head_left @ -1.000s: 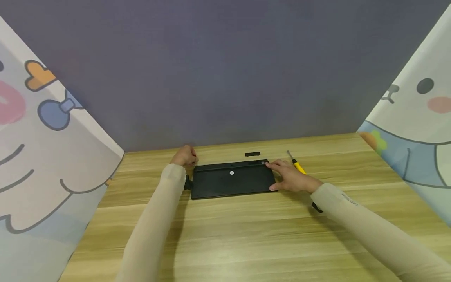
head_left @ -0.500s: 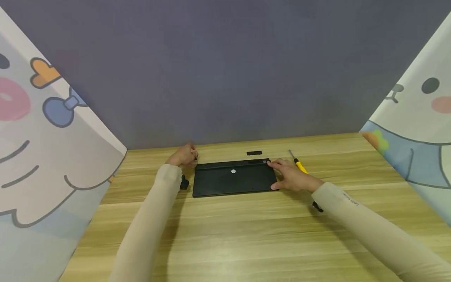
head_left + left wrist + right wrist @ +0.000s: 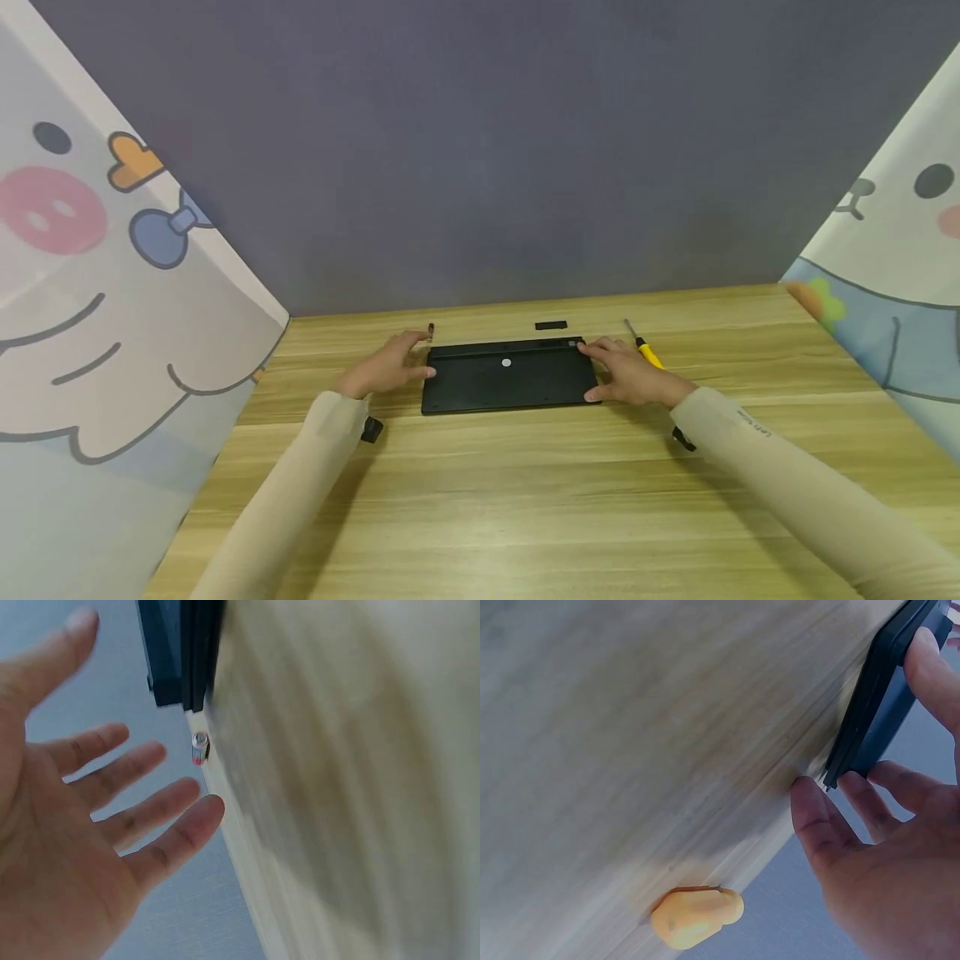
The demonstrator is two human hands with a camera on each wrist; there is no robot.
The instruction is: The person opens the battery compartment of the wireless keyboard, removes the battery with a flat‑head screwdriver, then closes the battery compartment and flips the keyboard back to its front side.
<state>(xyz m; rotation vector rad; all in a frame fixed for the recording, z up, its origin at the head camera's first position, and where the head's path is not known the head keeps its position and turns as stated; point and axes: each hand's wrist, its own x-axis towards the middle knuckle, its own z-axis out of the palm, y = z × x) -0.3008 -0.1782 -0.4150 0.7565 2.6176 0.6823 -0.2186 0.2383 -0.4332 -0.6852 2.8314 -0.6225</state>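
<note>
While the left fingers (image 3: 174, 846) spread empty, the right fingers (image 3: 866, 802) hold the keyboard (image 3: 510, 384).

The head camera looked forward and down over the table (image 3: 480, 500) from high up. Close up and tipped sideways, the left wrist view looked past the left hand (image 3: 71, 840), the right one past the right hand (image 3: 900, 877). All three saw the black keyboard (image 3: 510, 385).
</note>
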